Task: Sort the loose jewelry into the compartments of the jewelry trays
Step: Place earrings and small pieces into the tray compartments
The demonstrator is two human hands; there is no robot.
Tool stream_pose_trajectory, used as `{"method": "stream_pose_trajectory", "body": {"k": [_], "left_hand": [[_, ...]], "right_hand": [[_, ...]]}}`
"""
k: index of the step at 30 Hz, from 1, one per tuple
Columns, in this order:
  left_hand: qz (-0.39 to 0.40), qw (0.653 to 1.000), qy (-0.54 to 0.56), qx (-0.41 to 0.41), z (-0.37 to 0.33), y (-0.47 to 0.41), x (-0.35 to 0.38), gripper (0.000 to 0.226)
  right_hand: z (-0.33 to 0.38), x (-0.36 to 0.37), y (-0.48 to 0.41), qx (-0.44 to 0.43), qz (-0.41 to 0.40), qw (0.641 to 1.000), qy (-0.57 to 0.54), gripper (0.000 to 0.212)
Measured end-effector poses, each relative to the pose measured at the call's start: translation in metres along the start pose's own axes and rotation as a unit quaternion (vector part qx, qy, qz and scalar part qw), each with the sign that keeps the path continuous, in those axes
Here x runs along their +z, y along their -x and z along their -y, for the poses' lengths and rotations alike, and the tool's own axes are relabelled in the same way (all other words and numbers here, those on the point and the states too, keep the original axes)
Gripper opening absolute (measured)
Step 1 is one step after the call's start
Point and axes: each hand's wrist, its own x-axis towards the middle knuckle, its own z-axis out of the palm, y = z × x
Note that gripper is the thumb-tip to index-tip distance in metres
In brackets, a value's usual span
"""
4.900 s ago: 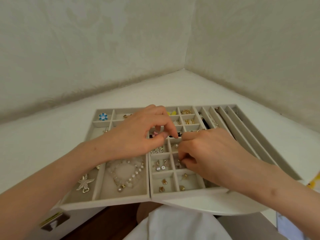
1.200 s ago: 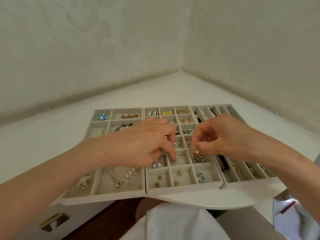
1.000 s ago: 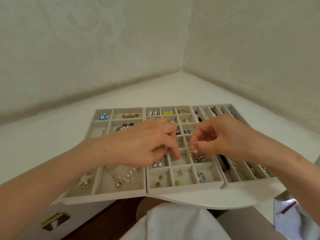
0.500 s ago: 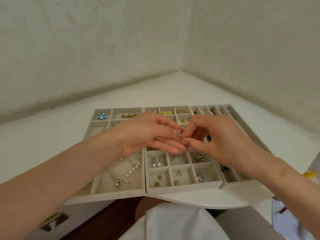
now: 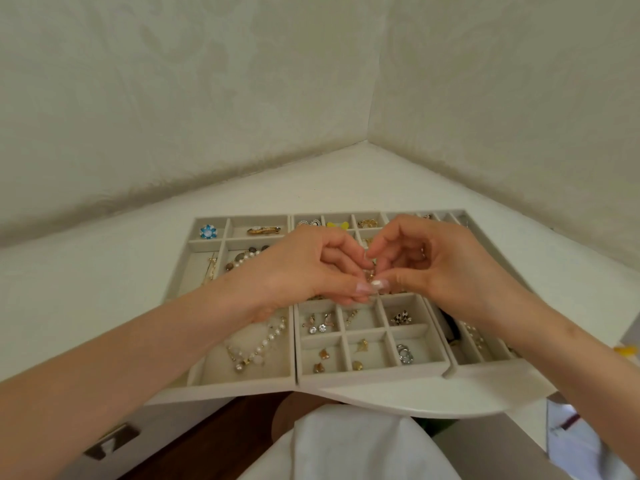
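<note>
Three beige jewelry trays sit side by side on the white corner table: a left tray (image 5: pixel 242 383) with big compartments, a middle grid tray (image 5: pixel 372 375) and a right tray (image 5: pixel 485 362) with long slots. Above the middle tray my left hand (image 5: pixel 304 268) and my right hand (image 5: pixel 446 268) meet fingertip to fingertip. Both pinch one small gold earring (image 5: pixel 371 274), mostly hidden by the fingers. The hands cover the grid's middle rows.
A pearl bracelet (image 5: pixel 258 346) lies in the left tray's front compartment, a blue flower ring (image 5: pixel 207 232) at its back left. Crystal drop earrings (image 5: pixel 318 323), gold studs (image 5: pixel 323 355) and silver hoops (image 5: pixel 405 353) fill front cells. The table's rounded front edge (image 5: pixel 433 407) overhangs my lap.
Both hands rose from the middle tray's cells and came together above it. The right hand lifted a small gold piece, and now both hands pinch it between their fingertips.
</note>
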Motion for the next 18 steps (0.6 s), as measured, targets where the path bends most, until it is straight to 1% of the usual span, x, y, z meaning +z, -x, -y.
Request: {"method": "stream_pose_trajectory", "body": {"k": [3,8,11,14,18], "left_hand": [[-0.019,1.000,-0.018,0.014,0.0004,-0.0011,0.0012,0.034],[-0.010,1.000,-0.006,0.011,-0.0002,-0.0005,0.0002,0.030],[-0.009,0.998,-0.055,0.008,-0.0023,-0.0003,-0.0006,0.027],[-0.009,0.992,-0.128,0.013,-0.0038,0.0004,0.0004,0.027],[-0.008,0.984,-0.177,0.015,-0.0028,0.0027,0.0062,0.029]], "right_hand": [[-0.0018,0.0016,-0.0013,0.008,0.002,1.000,0.006,0.025],[-0.0005,-0.0016,-0.0010,0.023,0.027,0.999,-0.027,0.020],[-0.0002,-0.0031,0.0003,0.027,0.035,0.998,-0.046,0.021],[0.0000,-0.0054,0.0015,0.034,0.052,0.998,-0.024,0.016],[-0.0027,-0.0069,0.0017,0.022,0.085,0.996,0.025,0.010]]}}
